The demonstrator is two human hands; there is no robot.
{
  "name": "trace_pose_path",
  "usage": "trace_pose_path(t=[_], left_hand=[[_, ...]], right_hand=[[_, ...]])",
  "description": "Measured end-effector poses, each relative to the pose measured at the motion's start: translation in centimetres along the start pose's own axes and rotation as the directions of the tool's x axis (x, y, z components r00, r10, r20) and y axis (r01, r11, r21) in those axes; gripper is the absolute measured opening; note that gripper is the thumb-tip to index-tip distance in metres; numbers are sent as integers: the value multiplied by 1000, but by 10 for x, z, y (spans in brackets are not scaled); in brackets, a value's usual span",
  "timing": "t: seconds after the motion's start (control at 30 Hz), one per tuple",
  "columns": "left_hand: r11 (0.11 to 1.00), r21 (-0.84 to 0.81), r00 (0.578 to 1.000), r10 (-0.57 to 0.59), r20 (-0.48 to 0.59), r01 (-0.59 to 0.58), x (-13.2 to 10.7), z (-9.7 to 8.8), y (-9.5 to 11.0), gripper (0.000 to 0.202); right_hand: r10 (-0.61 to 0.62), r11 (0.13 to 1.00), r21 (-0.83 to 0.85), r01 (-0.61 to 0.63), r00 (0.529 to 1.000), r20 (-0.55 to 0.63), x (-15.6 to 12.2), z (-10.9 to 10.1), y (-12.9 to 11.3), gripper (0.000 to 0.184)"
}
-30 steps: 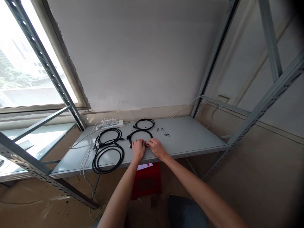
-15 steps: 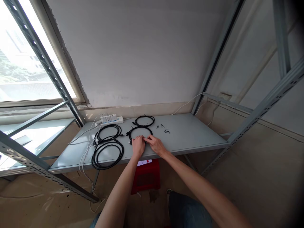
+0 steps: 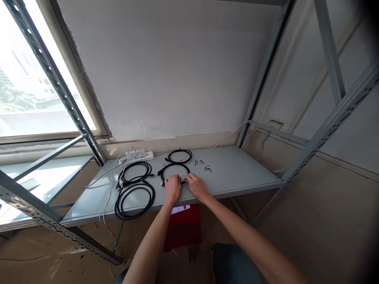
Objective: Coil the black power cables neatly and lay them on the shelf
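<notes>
A coiled black cable (image 3: 174, 164) lies on the grey shelf in front of me, its near side covered by my fingers. My left hand (image 3: 173, 187) rests over the coil's near edge, fingers bent and closed on the cable. Just to its right, my right hand (image 3: 196, 185) pinches the coil's right near edge, fingertips together. What lies under the fingertips is too small to make out. Right behind this coil sits a smaller black cable coil (image 3: 181, 150). Several short black ties (image 3: 207, 169) are scattered to the right.
Two more black cable coils, a far one (image 3: 136, 162) and a near one (image 3: 134, 217), lie on the left of the shelf (image 3: 237, 169). Behind them is a white power strip (image 3: 145, 156) with white cords. A red stool (image 3: 182, 232) stands below the front edge. Metal posts frame both sides.
My right hand has drawn slightly away to the right, opening a gap between the two hands. The left hand stays on the coil. The whole view has tilted a little.
</notes>
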State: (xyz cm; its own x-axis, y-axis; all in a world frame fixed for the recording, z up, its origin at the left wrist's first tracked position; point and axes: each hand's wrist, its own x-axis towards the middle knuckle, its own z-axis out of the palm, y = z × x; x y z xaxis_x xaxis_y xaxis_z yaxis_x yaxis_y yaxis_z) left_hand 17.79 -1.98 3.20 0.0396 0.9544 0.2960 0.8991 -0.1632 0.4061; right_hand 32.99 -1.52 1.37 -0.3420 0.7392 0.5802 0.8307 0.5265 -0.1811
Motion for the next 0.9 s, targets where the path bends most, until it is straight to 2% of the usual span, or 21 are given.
trace_pose_path(t=[0.13, 0.23, 0.37, 0.43, 0.6, 0.73, 0.8, 0.9], left_hand=[[999, -36, 1000, 22, -23, -23, 0, -1, 0, 33], [992, -92, 996, 83, -15, -84, -2, 0, 1, 26], [978, -108, 984, 178, 11, -176, -4, 0, 1, 19], [976, -83, 979, 205, 20, -203, -4, 1, 1, 19], [963, -8, 963, 268, 35, -268, -4, 3, 0, 21], [950, -69, 951, 307, 26, -305, -3, 6, -2, 23], [944, -126, 951, 309, 10, -305, -1, 8, -4, 22], [933, -190, 951, 310, -6, -306, 0, 10, -6, 22]], right_hand=[[53, 999, 9, -53, 999, 0, 2, -1, -1, 17], [129, 988, 90, -130, 992, 10, 4, 0, 3, 17], [306, 910, 279, -308, 951, 51, 7, 3, 13, 14], [344, 855, 383, -349, 935, 86, 9, 5, 16, 13], [282, 756, 561, -337, 941, 184, 10, 7, 20, 11], [262, 626, 681, -380, 925, 275, 11, 7, 23, 12], [265, 615, 688, -385, 923, 279, 11, 6, 24, 13], [273, 671, 644, -368, 930, 247, 11, 5, 21, 13]])
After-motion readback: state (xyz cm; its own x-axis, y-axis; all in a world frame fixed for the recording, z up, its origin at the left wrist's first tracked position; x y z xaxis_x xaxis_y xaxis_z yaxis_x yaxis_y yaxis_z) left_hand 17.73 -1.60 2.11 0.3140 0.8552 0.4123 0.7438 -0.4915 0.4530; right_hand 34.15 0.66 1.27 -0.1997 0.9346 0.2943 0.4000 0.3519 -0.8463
